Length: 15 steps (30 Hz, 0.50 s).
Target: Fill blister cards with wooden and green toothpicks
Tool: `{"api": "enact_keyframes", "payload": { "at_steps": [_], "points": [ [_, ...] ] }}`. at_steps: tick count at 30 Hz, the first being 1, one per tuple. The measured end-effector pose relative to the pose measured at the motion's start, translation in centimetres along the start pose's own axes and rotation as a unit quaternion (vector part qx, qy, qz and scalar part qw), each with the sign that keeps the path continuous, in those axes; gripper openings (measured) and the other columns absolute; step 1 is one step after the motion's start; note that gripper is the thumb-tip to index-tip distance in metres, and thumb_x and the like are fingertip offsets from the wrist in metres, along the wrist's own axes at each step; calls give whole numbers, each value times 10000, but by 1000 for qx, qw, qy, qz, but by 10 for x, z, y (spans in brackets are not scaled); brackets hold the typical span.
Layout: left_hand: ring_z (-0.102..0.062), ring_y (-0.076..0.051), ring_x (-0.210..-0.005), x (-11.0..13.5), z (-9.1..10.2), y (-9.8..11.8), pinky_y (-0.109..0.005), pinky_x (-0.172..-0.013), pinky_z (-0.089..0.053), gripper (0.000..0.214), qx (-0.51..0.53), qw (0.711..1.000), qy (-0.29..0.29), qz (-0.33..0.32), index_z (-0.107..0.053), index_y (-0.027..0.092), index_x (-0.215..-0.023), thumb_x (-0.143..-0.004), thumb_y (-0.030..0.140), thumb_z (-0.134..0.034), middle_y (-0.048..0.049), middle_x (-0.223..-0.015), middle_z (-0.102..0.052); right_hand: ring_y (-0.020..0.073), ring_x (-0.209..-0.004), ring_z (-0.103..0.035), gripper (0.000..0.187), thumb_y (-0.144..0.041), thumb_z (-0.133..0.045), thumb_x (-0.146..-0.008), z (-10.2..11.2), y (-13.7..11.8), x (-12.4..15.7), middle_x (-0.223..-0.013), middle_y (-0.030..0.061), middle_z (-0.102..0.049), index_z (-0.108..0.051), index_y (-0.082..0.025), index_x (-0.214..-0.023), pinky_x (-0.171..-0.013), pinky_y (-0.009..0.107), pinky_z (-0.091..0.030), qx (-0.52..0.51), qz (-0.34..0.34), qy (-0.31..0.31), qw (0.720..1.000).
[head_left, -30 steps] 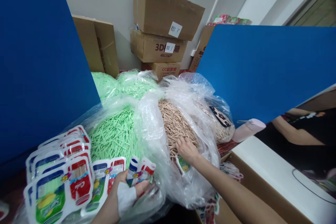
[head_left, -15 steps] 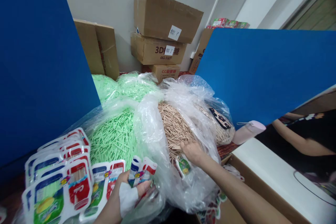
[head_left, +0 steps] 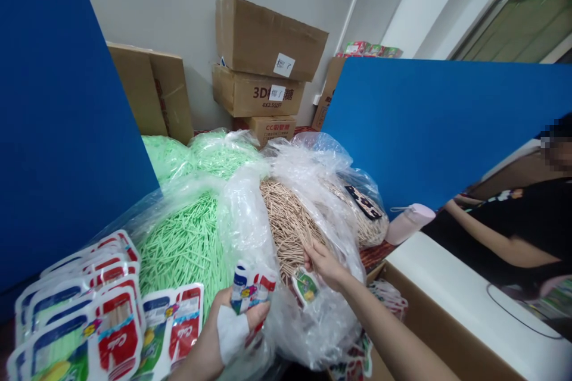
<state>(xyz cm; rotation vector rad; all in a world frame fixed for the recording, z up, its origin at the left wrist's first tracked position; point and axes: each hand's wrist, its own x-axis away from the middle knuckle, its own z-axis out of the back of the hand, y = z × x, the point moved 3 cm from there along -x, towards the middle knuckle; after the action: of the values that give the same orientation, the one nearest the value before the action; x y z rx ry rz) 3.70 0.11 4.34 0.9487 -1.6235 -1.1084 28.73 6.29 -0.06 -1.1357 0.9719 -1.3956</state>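
My left hand, with a white wrap around part of it, grips a small printed pouch in blue and red, upright and bent open at the top. Beside it, my right hand pinches a few thin brown candy sticks over an open plastic bag of brown sticks. Below that hand, a green-and-white pouch lies against the bag. Left of these, a bag holds pale green candy sticks. Several filled double pouches are stacked at lower left, and another pouch lies near my left wrist.
Blue partitions flank the bags. Cardboard boxes are piled by the wall. A pink cylindrical case lies at right, near an open carton with pouches inside. Another person's arm shows at far right.
My right hand's fingers have drawn together on some brown sticks and raised them slightly from the heap. My left hand with the pouch has come closer to it. The view has shifted slightly.
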Motion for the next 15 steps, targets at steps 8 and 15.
{"api": "enact_keyframes", "payload": {
  "at_steps": [8,15],
  "points": [
    [-466,-120,-520,-10,-23,7,-236,-512,-413,260,-22,999,9,-30,-602,132,-626,-637,348,-746,10,-549,-561,191,-777,-600,391,-602,-529,-814,7,-23,1,-763,1,-644,-608,-219,-823,-796,370,-471,-24,39,57,997],
    [-406,-100,-451,-18,-35,11,-221,-435,-377,284,-25,999,22,-39,-530,169,-516,-618,325,-744,44,-456,-474,264,-1184,-517,431,-603,-562,-792,14,-25,-5,-1116,78,-682,-672,-222,-959,-1050,472,-307,-109,50,114,986]
  ]
}}
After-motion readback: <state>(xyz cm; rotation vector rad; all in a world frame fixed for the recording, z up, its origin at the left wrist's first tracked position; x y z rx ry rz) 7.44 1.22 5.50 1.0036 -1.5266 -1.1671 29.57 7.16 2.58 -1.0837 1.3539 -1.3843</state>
